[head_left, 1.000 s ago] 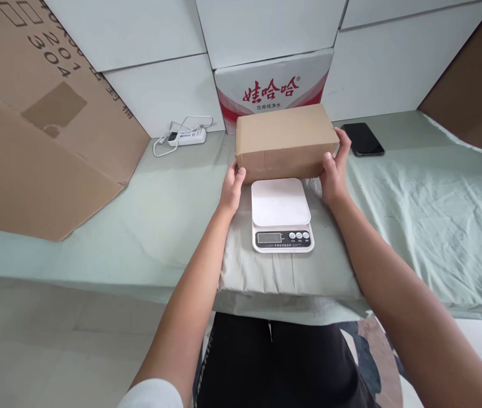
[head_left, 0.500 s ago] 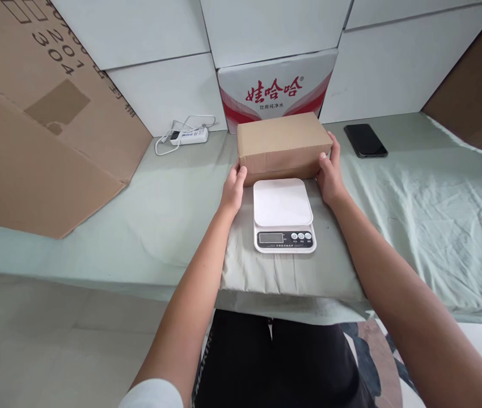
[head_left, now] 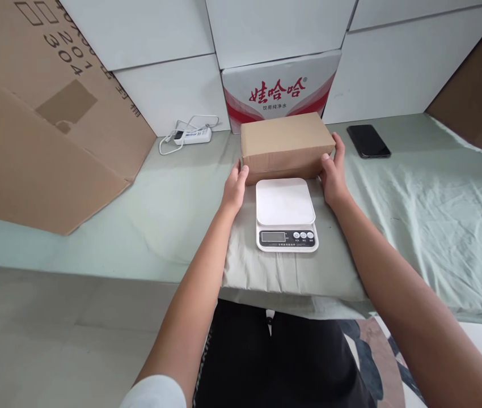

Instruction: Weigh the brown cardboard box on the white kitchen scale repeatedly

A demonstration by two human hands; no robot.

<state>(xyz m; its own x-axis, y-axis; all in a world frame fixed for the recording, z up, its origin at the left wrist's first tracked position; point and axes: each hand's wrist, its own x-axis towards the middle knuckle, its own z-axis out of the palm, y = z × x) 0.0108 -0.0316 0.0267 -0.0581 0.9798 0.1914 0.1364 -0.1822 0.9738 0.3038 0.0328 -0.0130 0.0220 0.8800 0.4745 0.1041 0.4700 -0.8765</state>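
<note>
A closed brown cardboard box (head_left: 287, 141) is gripped at its two ends by my hands. My left hand (head_left: 236, 186) holds its left end, thumb on the front corner. At the right end, my right hand (head_left: 333, 173) has its thumb on the front face and fingers around the side. Just in front of the box, a white kitchen scale (head_left: 286, 201) lies on the cloth with nothing on its plate and its display blank. Whether the underside of the box touches the cloth is hidden.
A white power strip (head_left: 193, 135) with a cable lies at the back left of the cloth-covered table (head_left: 160, 209). A black phone (head_left: 368, 141) is at the back right. A red and white carton (head_left: 279, 90) stands behind the box; a large cardboard sheet (head_left: 54, 147) rises at left.
The view has shifted slightly, so everything sits a little further right in the picture. My hands keep the same hold on the box.
</note>
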